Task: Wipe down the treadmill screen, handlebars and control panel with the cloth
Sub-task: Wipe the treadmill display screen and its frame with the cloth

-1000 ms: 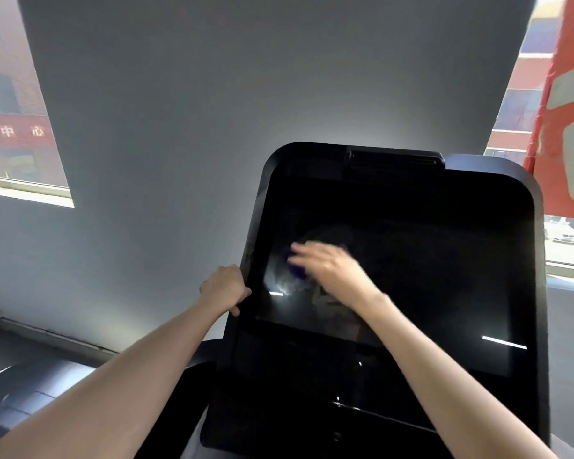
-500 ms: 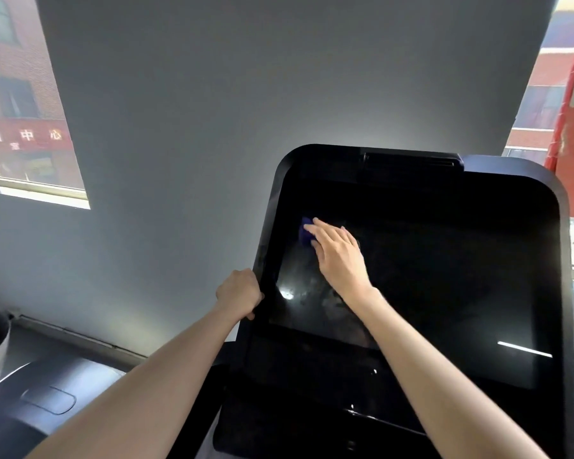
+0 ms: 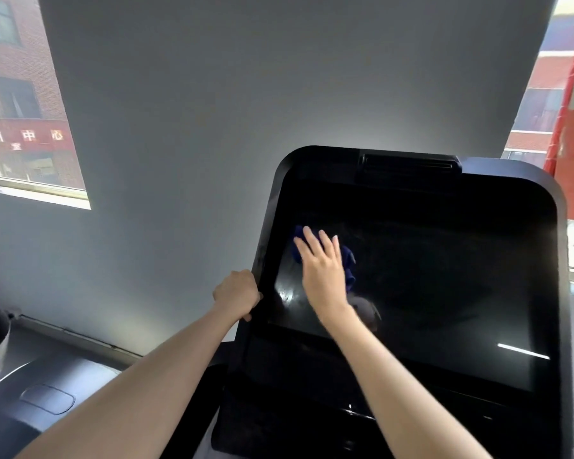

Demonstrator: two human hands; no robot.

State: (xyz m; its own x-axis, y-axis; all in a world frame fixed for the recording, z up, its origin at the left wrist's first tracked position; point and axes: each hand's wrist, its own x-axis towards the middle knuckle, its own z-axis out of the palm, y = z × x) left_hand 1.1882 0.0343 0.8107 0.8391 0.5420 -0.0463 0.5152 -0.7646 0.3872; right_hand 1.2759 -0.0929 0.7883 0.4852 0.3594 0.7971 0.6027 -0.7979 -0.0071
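Blue cloth point(image 3: 349, 260) sits at the upper left of the touchscreen point(image 3: 444, 293), pressed under the right hand point(image 3: 322, 266), grip wide, fingers straight; most glass lies toward frame right. The left hand point(image 3: 236, 293) clasps the left edge of the console point(image 3: 263, 246)

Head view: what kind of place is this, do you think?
Probably a gym or fitness room. A treadmill console with a big dark screen stands in front, what looks like another machine's grey base shows at lower left, and the window faces a brick building.
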